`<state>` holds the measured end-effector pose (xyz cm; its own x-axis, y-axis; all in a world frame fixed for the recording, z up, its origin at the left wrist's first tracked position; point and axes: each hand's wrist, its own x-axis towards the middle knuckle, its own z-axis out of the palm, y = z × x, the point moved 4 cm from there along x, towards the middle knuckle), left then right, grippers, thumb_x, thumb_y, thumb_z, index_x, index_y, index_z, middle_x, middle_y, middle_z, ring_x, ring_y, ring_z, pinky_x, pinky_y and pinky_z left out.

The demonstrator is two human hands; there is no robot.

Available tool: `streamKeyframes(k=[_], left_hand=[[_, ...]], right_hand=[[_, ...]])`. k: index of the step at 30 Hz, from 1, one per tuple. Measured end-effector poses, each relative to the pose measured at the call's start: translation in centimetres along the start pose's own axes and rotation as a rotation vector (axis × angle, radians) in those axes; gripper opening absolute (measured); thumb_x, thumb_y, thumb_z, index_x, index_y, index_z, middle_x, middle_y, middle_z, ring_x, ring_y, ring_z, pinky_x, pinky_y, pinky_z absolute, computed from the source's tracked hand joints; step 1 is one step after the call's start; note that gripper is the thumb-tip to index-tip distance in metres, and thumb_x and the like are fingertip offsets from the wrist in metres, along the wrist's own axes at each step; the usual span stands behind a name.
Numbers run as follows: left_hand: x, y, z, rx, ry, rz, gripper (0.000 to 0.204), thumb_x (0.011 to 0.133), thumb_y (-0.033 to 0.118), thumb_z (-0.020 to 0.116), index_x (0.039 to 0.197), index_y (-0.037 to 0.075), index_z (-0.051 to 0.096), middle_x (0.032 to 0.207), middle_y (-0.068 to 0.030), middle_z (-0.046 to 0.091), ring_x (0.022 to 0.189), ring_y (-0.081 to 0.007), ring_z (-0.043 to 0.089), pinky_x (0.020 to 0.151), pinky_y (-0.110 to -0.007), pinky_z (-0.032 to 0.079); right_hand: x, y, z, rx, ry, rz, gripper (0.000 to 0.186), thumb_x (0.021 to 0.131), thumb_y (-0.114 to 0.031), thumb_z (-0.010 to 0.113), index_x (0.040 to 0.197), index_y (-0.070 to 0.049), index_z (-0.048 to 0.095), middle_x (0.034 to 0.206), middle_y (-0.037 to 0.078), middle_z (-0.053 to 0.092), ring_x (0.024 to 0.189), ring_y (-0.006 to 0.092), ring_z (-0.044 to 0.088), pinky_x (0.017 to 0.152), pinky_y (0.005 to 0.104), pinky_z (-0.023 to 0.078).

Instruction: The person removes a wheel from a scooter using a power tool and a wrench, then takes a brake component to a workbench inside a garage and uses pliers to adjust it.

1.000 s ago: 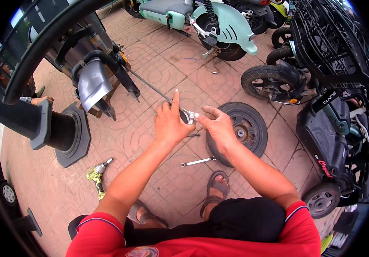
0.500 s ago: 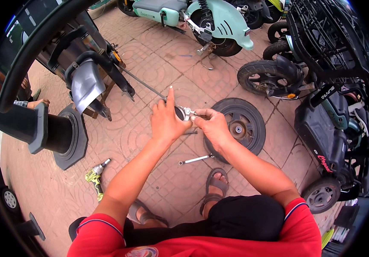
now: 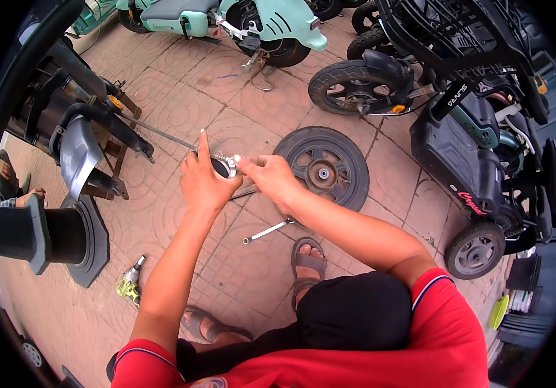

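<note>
My left hand (image 3: pixel 205 184) grips a round silver metal part (image 3: pixel 231 167) with a dark inner side, which looks like a brake part. Its index finger points up, while the thumb and other fingers wrap the part. At the part's right edge, the fingers of my right hand (image 3: pixel 268 180) are pinched together; whatever is between them is too small to make out. A dark cable or rod (image 3: pixel 161 134) runs from the part toward the scooter frame on the left. Below the right forearm, a silver wrench (image 3: pixel 268 231) lies on the paving beside a wheel with a black tyre (image 3: pixel 354 197).
A yellow-green power tool (image 3: pixel 129 283) lies at lower left. A grey scooter body (image 3: pixel 79 152) rests on wooden supports near a black post base (image 3: pixel 94 249). A mint scooter (image 3: pixel 271 26) stands at the back, and a black scooter (image 3: pixel 446 155) on the right.
The whole scene has shifted left in the picture as my view turned right. Both hands stay at the silver part, and my right fingers have moved slightly against its edge.
</note>
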<state>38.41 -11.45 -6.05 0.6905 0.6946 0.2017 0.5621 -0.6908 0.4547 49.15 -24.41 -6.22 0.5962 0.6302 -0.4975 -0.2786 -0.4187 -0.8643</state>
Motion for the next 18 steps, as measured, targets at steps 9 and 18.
streamKeyframes(k=[9, 18], left_hand=[[0.0, 0.4, -0.2, 0.006, 0.002, 0.028, 0.114, 0.07, 0.041, 0.088, 0.165, 0.01, 0.034, 0.115, -0.0203, 0.061, 0.11, -0.0406, 0.061, 0.093, -0.051, 0.053], [-0.2, -0.1, 0.0, 0.012, -0.005, 0.028, 0.114, 0.065, 0.038, 0.087, 0.163, 0.008, 0.037, 0.116, -0.0208, 0.06, 0.109, -0.0422, 0.061, 0.091, -0.051, 0.055]], right_hand=[[0.0, 0.8, -0.1, 0.121, 0.058, -0.174, 0.032, 0.096, -0.025, 0.077, 0.106, 0.005, 0.075, 0.091, 0.005, 0.072, 0.082, 0.0115, 0.063, 0.073, 0.0287, 0.052], [-0.8, 0.1, 0.0, 0.015, 0.197, -0.091, 0.027, 0.097, -0.013, 0.074, 0.115, 0.006, 0.072, 0.102, 0.009, 0.076, 0.091, 0.0119, 0.068, 0.082, 0.0265, 0.054]])
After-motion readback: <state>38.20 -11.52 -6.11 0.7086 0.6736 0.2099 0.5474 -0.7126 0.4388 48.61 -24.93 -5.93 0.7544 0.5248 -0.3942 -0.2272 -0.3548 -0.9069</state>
